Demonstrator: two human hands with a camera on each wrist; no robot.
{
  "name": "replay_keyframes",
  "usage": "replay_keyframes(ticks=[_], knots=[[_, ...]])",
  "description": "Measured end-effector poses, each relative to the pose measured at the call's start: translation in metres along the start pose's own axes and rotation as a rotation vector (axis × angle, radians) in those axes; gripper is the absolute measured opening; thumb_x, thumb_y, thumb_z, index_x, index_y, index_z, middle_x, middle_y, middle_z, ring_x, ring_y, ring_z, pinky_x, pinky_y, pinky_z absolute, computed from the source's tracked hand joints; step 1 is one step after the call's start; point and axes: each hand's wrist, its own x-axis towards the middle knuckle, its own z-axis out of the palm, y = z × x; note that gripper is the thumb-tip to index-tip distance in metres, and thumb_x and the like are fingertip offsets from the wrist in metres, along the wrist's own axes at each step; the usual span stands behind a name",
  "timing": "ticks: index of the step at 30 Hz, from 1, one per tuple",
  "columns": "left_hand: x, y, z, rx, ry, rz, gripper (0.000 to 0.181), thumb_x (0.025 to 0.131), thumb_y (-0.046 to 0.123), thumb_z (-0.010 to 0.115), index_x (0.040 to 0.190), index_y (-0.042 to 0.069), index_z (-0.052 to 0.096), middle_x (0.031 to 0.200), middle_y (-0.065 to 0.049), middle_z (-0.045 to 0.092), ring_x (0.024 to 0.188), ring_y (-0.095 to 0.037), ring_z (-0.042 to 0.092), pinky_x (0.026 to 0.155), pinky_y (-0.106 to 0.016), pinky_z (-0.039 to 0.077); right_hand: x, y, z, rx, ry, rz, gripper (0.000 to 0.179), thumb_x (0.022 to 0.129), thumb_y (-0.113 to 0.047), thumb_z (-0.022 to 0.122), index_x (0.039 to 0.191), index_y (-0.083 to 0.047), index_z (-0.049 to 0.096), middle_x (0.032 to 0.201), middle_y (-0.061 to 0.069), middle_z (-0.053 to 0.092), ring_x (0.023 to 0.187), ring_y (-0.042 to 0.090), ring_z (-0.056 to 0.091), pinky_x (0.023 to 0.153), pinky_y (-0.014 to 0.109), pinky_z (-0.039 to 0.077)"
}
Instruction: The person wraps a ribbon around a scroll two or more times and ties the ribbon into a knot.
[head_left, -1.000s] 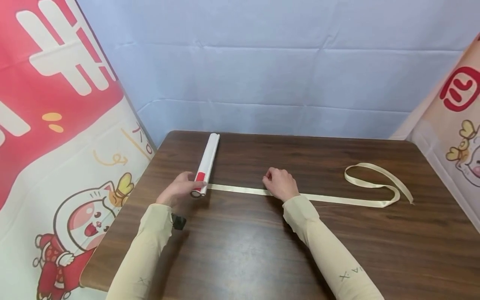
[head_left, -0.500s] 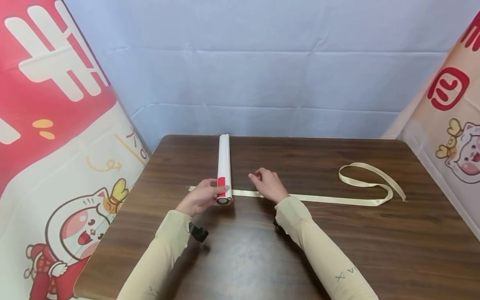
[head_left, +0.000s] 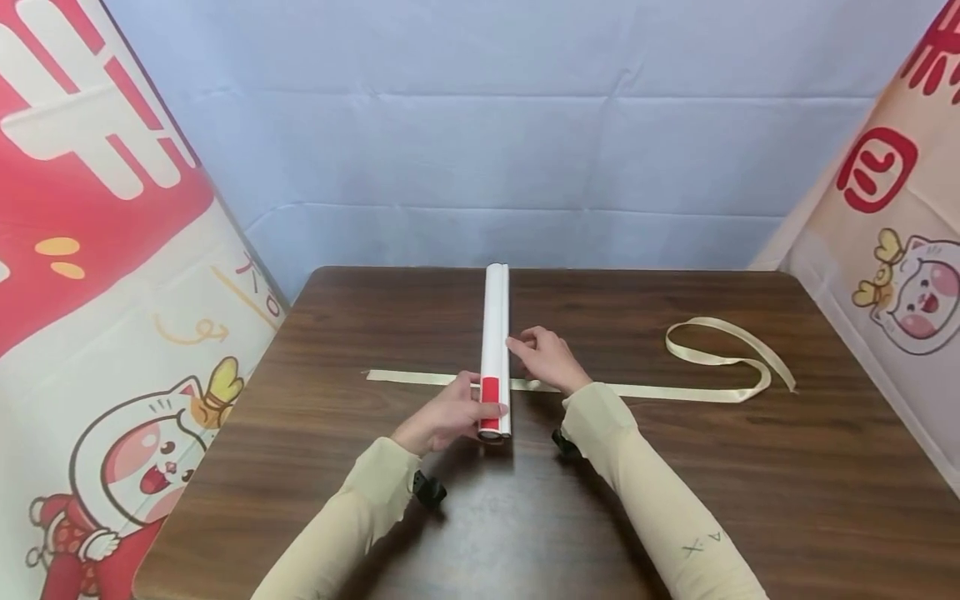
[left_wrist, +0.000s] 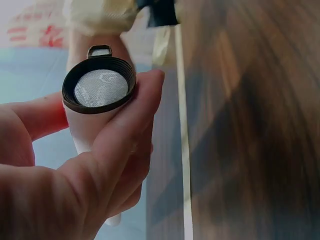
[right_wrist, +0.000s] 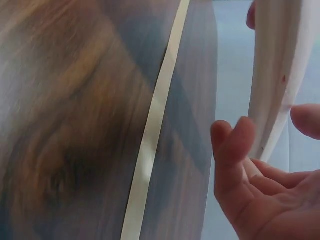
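A white rolled-up scroll (head_left: 493, 325) with a red patch near its lower end points away from me, above the table in the head view. My left hand (head_left: 447, 414) grips that near end, its thumb laid across the red patch. In the left wrist view the round end (left_wrist: 100, 89) shows a black rim and a pale woven disc, beside a smaller rectangular end. My right hand (head_left: 551, 358) has bent fingers right at the scroll's right side; in the right wrist view thumb and fingers stand apart around it. A cream ribbon (head_left: 667, 392) passes across beneath scroll and hands.
The ribbon lies on a dark wood-grain table (head_left: 300, 500) and loops back at the right. A pale blue cloth (head_left: 435, 167) hangs behind, and printed cartoon banners (head_left: 142, 450) flank both sides.
My left hand has lifted the scroll from the left and carried it right to mid-table, exposing the ribbon's left end. The right hand has come alongside it with its fingers less closed.
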Motion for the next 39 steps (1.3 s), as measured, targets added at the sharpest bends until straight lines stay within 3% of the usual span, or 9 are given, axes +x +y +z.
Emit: replay_keyframes(ticks=[7,16,21,27,39], knots=[[0.002,-0.009,0.031,0.138,-0.045,0.052,0.043,0.087,-0.001,0.065,0.120,-0.005,0.039,0.080,-0.011,0.062,0.062,-0.014,0.063,0.054,-0.029,0.052,-0.007,0.009,-0.017,0.142,-0.006,0.020,0.058,0.096,-0.034,0.058,0.134,0.007,0.043,0.121,0.025,0.063,0.081,0.018,0.067,0.074,0.035,0.057],[0.003,-0.013,0.059,0.260,-0.017,0.087,0.054,0.083,0.008,0.073,0.122,-0.001,0.037,0.084,-0.011,0.064,0.063,-0.014,0.060,0.057,-0.026,0.048,-0.018,0.021,-0.034,0.111,0.004,0.027,0.056,0.090,-0.022,0.066,0.132,0.008,0.043,0.118,0.025,0.064,0.086,0.019,0.067,0.082,0.038,0.056],[0.005,-0.017,0.065,0.403,0.001,0.094,0.057,0.080,0.018,0.078,0.118,0.000,0.040,0.078,-0.007,0.062,0.057,-0.015,0.056,0.053,-0.027,0.045,-0.023,0.028,-0.040,0.073,0.009,0.062,0.056,0.090,-0.021,0.066,0.132,0.007,0.043,0.115,0.024,0.065,0.089,0.020,0.066,0.083,0.036,0.055],[0.006,-0.021,0.068,0.580,0.029,0.118,0.054,0.077,0.029,0.080,0.112,0.003,0.047,0.078,-0.002,0.062,0.066,-0.013,0.057,0.060,-0.027,0.043,-0.026,0.037,-0.041,0.059,0.010,0.071,0.057,0.089,-0.020,0.068,0.131,0.009,0.044,0.110,0.024,0.067,0.086,0.020,0.066,0.084,0.036,0.055],[0.010,-0.027,0.075,0.718,0.042,0.165,0.044,0.075,0.032,0.081,0.098,0.007,0.053,0.073,0.001,0.061,0.062,-0.012,0.055,0.056,-0.025,0.044,-0.028,0.049,-0.040,0.050,0.022,0.052,0.056,0.088,-0.020,0.070,0.132,0.007,0.048,0.110,0.025,0.068,0.083,0.020,0.068,0.082,0.036,0.055]])
